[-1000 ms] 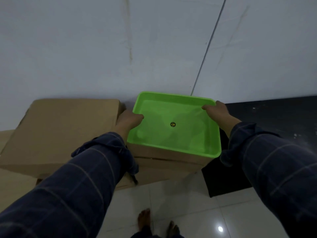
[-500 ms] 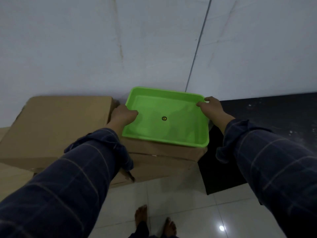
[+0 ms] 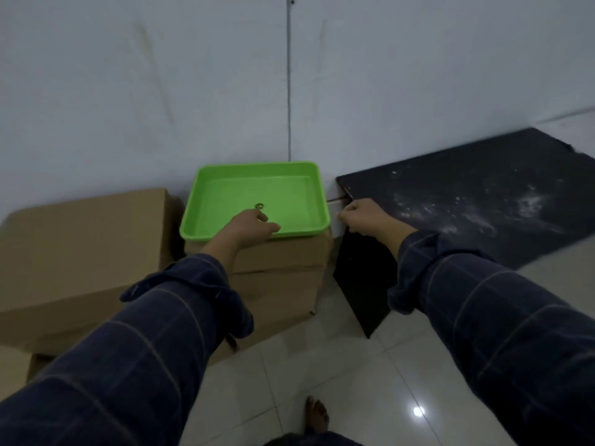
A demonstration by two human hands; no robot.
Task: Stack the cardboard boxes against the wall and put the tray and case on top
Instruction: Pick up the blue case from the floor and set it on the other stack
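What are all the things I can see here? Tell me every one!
tray: one, bright green, on top of the right cardboard stack, by the wall
cardboard boxes: several, brown, stacked against the wall, left and under the tray
black panel: one, black with white specks, right of the tray
wall: white, behind everything
floor: white shiny tiles
foot: one, bare, bottom middle
left hand: one, over the tray's front rim
right hand: one, curled, beside the tray's right edge
sleeves: two, dark blue checked

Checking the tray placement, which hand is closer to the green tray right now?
Left. The left hand is over the green tray at its front rim; the right hand is just beside its right edge, apart from it.
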